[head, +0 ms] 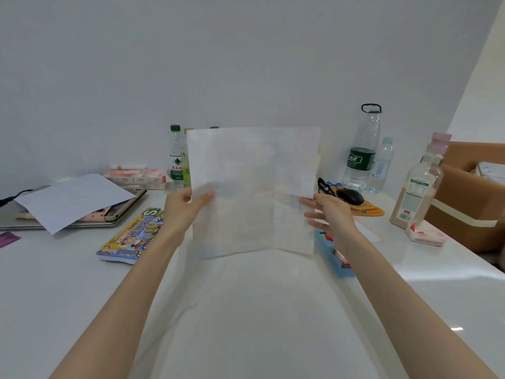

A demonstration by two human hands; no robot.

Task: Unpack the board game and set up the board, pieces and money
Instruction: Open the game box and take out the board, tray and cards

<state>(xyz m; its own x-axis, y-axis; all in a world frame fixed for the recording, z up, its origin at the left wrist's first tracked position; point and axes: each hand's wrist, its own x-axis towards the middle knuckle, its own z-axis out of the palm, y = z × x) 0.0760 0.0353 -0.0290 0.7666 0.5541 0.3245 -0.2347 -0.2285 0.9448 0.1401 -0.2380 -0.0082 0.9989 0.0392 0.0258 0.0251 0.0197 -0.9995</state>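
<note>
One white folded sheet [252, 192] is up in front of me, upright above the table [246, 310], its lower edge clear of the top. It shows creases, and faint print comes through from the far side.

One colourful game pack [130, 236] lies flat on the table to my left of the sheet. One blue tray [334, 255] with small coloured pieces lies to my right of it, partly behind my right forearm.

My left hand [181, 207] pinches the sheet's left edge, thumb flat on the near face and fingers behind it. My right hand [329, 212] holds the right edge at about the same height, thumb on the near face and the lower fingers loosely spread. It is blurred, so I cannot tell just how those fingers lie. Both forearms reach forward, well apart.

Behind the sheet stand two bottles on the left, a green-capped bottle [176, 155] and a pale yellow bottle [187, 165], and one dark cap [214, 127] peeps over the top edge. On the right stand three more: a large handled bottle [362, 154], a small clear bottle [383, 165] and a pink-capped bottle [418, 187]. One black mouse [350, 196] sits on one orange pad [367, 211], with one pair of glasses [325, 186] beside it. One laptop [54, 224] at far left carries one loose paper [71, 201].
</note>
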